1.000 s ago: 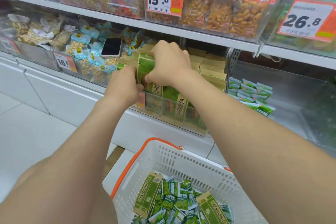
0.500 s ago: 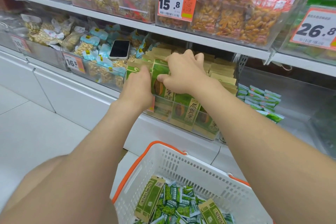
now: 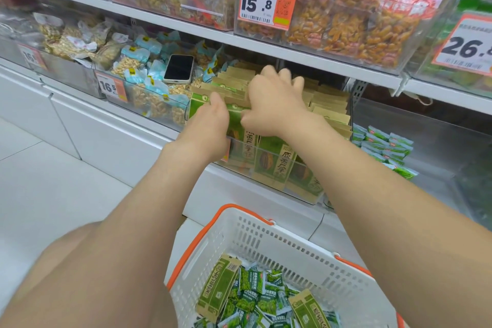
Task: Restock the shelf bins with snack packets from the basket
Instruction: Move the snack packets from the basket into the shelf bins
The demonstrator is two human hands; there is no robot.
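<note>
The right hand (image 3: 274,106) rests on the front rows of green-and-tan snack packets (image 3: 271,157) in the clear shelf bin (image 3: 266,184), thumb pinching the top edge of the front packet while the other fingers spread over the rows behind. The left hand (image 3: 210,125) presses, fingers together, against the left end of the same row, just beside the right hand. This looks like the seating step: squaring newly placed packets upright in the bin. That bin appears nearly full. On its left, a phone (image 3: 179,69) lies on blue-wrapped nut packs; on its right, a bin holds only a few small green sachets (image 3: 383,145). Below, the white basket (image 3: 279,237) with orange trim has two long green packets and many small sachets left. The next move probably calls for releasing the row and reaching down for more stock, likely sachets for the sparse right bin.
</note>
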